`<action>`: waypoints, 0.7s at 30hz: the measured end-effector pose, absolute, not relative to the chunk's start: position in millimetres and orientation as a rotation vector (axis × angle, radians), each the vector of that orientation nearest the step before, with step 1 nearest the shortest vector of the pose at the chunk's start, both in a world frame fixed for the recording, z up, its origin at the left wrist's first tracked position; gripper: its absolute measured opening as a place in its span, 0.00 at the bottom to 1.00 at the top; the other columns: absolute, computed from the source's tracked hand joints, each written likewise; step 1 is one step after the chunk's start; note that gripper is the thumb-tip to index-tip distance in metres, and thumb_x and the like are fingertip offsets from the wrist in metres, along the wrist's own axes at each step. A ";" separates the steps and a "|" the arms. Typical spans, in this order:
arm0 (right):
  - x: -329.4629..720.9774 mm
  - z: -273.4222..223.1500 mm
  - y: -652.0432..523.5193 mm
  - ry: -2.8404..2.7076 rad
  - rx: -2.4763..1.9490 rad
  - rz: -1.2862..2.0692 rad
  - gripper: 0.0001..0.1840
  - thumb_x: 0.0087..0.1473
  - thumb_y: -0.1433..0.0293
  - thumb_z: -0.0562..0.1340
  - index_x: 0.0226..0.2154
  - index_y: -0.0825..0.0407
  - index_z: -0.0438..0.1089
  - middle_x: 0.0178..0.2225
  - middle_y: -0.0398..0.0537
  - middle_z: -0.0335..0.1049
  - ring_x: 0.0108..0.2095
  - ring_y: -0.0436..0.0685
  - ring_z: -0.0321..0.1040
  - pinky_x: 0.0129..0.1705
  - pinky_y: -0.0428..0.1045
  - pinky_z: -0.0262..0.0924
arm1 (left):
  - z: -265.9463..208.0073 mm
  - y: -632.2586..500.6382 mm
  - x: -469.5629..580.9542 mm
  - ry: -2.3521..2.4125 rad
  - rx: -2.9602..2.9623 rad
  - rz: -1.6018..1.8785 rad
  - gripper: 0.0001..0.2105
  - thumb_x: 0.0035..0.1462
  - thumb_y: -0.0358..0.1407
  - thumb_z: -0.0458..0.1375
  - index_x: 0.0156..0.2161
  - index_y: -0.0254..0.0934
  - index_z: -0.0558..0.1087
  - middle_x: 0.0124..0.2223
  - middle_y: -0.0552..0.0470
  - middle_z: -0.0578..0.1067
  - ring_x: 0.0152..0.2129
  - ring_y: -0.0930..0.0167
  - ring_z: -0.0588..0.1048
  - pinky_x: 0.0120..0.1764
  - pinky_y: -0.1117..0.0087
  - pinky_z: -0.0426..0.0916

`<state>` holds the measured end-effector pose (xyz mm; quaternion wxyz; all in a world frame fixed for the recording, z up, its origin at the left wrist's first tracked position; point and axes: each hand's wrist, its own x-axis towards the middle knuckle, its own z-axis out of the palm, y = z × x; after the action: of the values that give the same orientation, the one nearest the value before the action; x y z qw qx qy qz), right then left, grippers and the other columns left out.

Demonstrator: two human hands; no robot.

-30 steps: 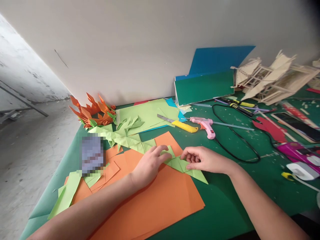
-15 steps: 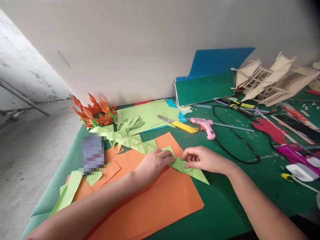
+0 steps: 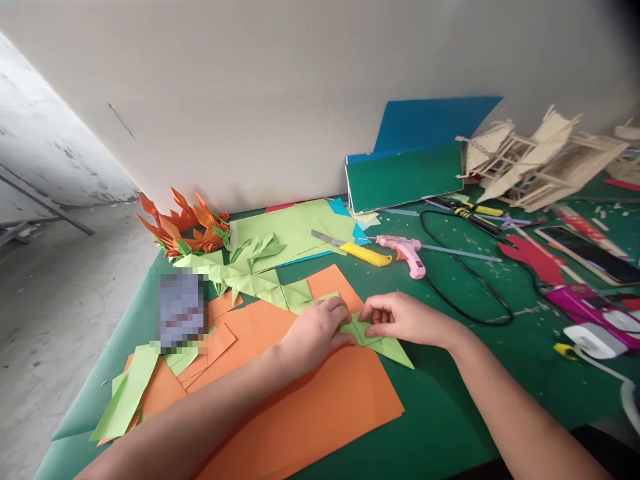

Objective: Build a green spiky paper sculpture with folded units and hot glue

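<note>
A long strip of folded light-green paper (image 3: 295, 294) lies diagonally over orange paper sheets (image 3: 300, 417), its pointed tip toward the lower right. My left hand (image 3: 320, 330) rests on the strip, fingers bent and closed on its folded part, thumb pointing toward the tip. Close beside it, my right hand (image 3: 400, 317) is curled, thumb and fingertips pinching the strip's far edge near the tip. The fingers hide part of the folds. At the strip's far left end sits a ring of orange folded-paper flowers (image 3: 187, 227) with green leaves.
Beyond my hands lie a yellow utility knife (image 3: 367, 254) with its blade out and a pink glue gun (image 3: 407, 252) with a black cord. A blurred dark block (image 3: 183, 312) and paper scraps (image 3: 127, 393) are left. A phone (image 3: 590, 252) and wooden models (image 3: 545, 163) are right.
My left hand has shifted slightly right along the strip, and its thumb now shows. My right hand stays at nearly the same spot. The whole view has moved a little.
</note>
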<state>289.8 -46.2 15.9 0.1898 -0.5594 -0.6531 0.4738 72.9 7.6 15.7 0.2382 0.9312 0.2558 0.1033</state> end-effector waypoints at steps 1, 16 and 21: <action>290.1 15.9 -46.3 -1.837 -1.568 1.339 0.13 0.51 0.60 0.65 0.36 0.50 0.71 0.28 0.43 0.67 0.30 0.53 0.64 0.32 0.48 0.58 | 15.3 7.4 72.7 0.694 2.529 0.302 0.09 0.57 0.39 0.61 0.33 0.36 0.69 0.38 0.51 0.71 0.32 0.69 0.71 0.34 0.69 0.68; 287.6 14.9 -45.2 -1.857 -1.580 1.332 0.14 0.49 0.59 0.65 0.35 0.50 0.70 0.27 0.43 0.66 0.29 0.53 0.63 0.31 0.48 0.57 | 6.4 8.2 68.6 0.688 2.476 0.371 0.10 0.57 0.40 0.62 0.35 0.36 0.68 0.38 0.51 0.71 0.29 0.71 0.70 0.32 0.69 0.66; 288.4 16.1 -45.3 -1.866 -1.560 1.341 0.14 0.49 0.58 0.65 0.35 0.51 0.70 0.27 0.43 0.66 0.29 0.53 0.62 0.31 0.48 0.57 | 5.3 9.3 67.1 0.674 2.471 0.384 0.10 0.57 0.41 0.61 0.35 0.37 0.69 0.39 0.51 0.71 0.29 0.71 0.71 0.32 0.69 0.67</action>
<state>288.4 -45.3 16.1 0.1812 -0.5524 -0.6606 0.4749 67.1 9.3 5.3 0.2725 0.9179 0.2506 0.1427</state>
